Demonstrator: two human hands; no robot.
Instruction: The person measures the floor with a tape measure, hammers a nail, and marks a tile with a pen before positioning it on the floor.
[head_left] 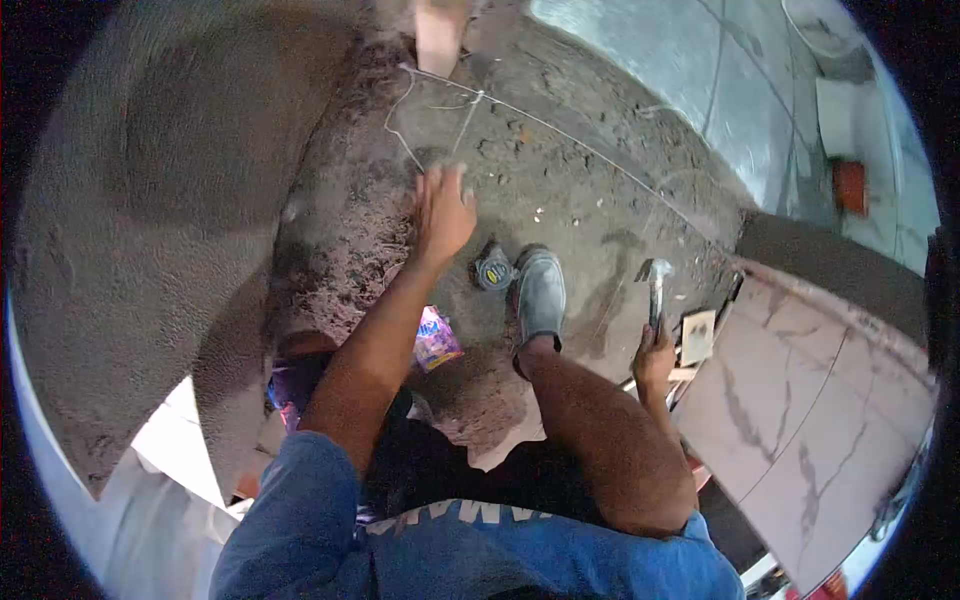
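Note:
My left hand (445, 215) reaches forward, low over rough, damp-looking ground. Its fingers are bent together on a thin pale string (466, 125), and a loose length of the string curls to the left of them. Further out, the string joins a taut line (600, 155) that runs from the top middle toward the right. In my right hand (655, 358), down beside my right knee, is a claw hammer (656, 285), gripped by its handle with the head up.
A grey shoe (541, 290) stands beside a small dark object with a yellow label (493, 272). A purple packet (437, 340) lies under my left forearm. Marbled tile (790, 400) lies at right, with a small pale box (697, 338) at its edge. A rough wall (180, 200) rises at left.

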